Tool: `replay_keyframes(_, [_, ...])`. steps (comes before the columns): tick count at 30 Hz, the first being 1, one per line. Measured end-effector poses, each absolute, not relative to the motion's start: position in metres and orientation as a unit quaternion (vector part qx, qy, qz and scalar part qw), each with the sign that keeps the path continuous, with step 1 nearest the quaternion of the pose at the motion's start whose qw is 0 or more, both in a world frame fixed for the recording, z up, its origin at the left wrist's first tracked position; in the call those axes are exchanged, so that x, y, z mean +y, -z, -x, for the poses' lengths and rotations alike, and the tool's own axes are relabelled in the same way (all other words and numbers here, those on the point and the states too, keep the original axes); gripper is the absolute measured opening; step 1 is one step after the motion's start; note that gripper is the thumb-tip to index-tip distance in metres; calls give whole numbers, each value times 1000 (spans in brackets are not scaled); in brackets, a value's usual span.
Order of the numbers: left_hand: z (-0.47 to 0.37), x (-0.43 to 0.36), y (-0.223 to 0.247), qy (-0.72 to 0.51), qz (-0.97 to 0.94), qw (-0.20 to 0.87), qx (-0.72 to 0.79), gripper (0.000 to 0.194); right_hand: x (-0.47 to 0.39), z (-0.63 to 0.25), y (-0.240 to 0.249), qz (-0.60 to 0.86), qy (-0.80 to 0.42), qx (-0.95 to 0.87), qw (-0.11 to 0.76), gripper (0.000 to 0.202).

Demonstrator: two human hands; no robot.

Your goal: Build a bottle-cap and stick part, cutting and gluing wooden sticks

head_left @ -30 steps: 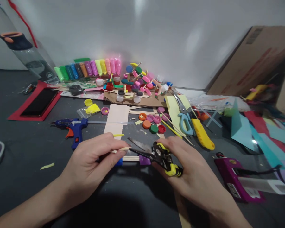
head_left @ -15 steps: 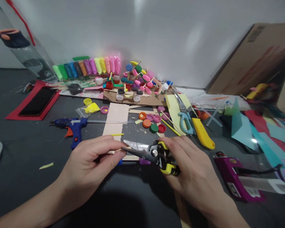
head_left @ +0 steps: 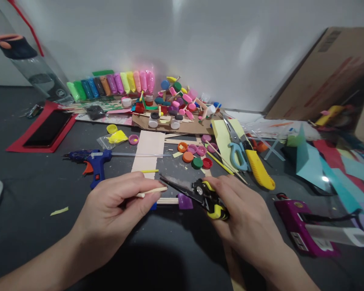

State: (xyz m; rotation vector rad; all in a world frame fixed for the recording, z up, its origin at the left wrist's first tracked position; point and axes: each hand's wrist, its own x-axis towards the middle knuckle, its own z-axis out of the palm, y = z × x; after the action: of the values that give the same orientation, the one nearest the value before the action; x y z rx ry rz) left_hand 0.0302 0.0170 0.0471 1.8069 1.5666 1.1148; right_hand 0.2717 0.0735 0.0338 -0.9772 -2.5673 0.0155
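Observation:
Between thumb and fingers, my left hand [head_left: 118,206] pinches thin pale wooden sticks [head_left: 154,190]; one end points right. My right hand [head_left: 245,210] is wrapped round the black and yellow handles of cutting shears [head_left: 199,190]. The shears' blades look nearly closed and lie just right of the stick's tip, with no stick between them. Beneath and behind the hands, more pale sticks [head_left: 167,201] run to a purple block [head_left: 185,201], with a blue piece partly hidden by my left hand.
A blue glue gun [head_left: 98,161] lies left of a cardboard strip [head_left: 148,141]. Coloured caps [head_left: 197,163] sit behind the shears. Scissors [head_left: 238,155] and a yellow cutter [head_left: 259,167] lie to the right, near a purple device [head_left: 300,226]. Clay packs [head_left: 112,84] line the wall.
The shears have come off the stick and their blades have closed from a wider gap. The stick's end now shows in full. My left hand has hardly moved.

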Motion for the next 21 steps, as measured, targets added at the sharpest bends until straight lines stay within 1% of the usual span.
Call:
replay_keyframes(4, [-30, 18, -45, -421, -652, 249, 580, 17, 75, -271, -35, 351, -28, -915, 196, 35])
replay_keyframes(8, [-31, 19, -47, -430, -640, 249, 586, 17, 74, -270, -37, 338, -25, -920, 198, 34])
replay_keyframes(15, [-31, 18, -47, -424, -643, 239, 592, 16, 73, -269, -35, 337, 17, -920, 198, 46])
replay_keyframes(21, [-34, 19, -48, -443, -631, 240, 590, 15, 70, -271, -35, 342, 22, -920, 189, 40])
